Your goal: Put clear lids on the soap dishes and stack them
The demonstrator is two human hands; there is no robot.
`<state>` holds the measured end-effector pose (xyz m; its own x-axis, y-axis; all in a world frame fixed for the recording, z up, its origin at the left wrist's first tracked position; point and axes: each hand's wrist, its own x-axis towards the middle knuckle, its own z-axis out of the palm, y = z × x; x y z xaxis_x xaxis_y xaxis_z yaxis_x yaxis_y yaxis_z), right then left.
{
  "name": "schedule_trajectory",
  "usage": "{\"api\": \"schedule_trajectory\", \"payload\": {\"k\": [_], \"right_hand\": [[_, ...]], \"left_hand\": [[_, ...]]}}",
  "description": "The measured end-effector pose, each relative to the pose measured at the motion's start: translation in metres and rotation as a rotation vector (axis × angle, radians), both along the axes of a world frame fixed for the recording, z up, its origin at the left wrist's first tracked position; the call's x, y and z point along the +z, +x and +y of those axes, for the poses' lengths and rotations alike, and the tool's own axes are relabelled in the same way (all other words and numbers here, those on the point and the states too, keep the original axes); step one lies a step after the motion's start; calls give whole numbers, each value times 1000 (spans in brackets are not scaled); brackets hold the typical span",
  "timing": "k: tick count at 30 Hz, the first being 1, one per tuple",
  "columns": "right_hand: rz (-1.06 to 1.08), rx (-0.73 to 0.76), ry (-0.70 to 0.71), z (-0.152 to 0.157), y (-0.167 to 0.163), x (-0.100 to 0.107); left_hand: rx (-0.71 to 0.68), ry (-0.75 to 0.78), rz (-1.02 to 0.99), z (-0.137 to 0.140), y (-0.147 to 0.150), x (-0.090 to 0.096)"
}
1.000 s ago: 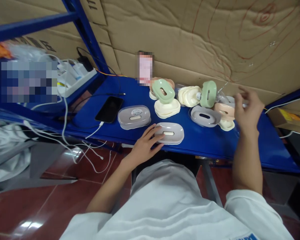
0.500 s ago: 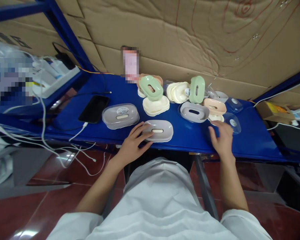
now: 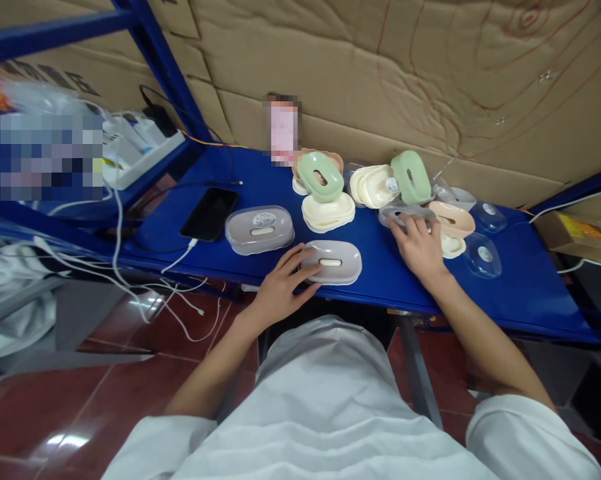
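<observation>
My left hand (image 3: 285,283) rests with spread fingers on the left end of a light grey soap dish (image 3: 343,272), which has a cream piece in its slot. My right hand (image 3: 423,250) reaches over another grey soap dish piece (image 3: 387,212), fingers apart and fingertips on it; the hand hides much of that piece. Left of my left hand stands a grey soap dish with a clear lid (image 3: 259,240). A peach soap dish piece (image 3: 453,219) lies just right of my right hand, above a cream piece (image 3: 453,247).
Behind are green pieces (image 3: 320,160) (image 3: 411,177) and stacked cream pieces (image 3: 329,217) (image 3: 367,187). Clear lids (image 3: 483,257) lie right. A black phone (image 3: 209,215) with a white cable lies left on the blue table (image 3: 535,293). Cardboard (image 3: 330,80) stands behind.
My right hand has moved left from beside the peach piece onto the grey soap dish piece. My left hand stays on its soap dish. The view has shifted slightly.
</observation>
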<state>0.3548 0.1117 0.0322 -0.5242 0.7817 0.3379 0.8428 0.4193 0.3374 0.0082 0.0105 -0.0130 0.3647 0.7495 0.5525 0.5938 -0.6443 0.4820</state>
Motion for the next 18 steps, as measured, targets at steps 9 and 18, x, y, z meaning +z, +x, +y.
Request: {"api": "schedule_trajectory", "payload": {"k": [9,18], "right_hand": [[-131,35,-80,14,-3,13],[-7,107,-124,26,17,54]], "left_hand": [[15,-4,9,0,1,-1],[8,0,16,-1,1,-3]]}}
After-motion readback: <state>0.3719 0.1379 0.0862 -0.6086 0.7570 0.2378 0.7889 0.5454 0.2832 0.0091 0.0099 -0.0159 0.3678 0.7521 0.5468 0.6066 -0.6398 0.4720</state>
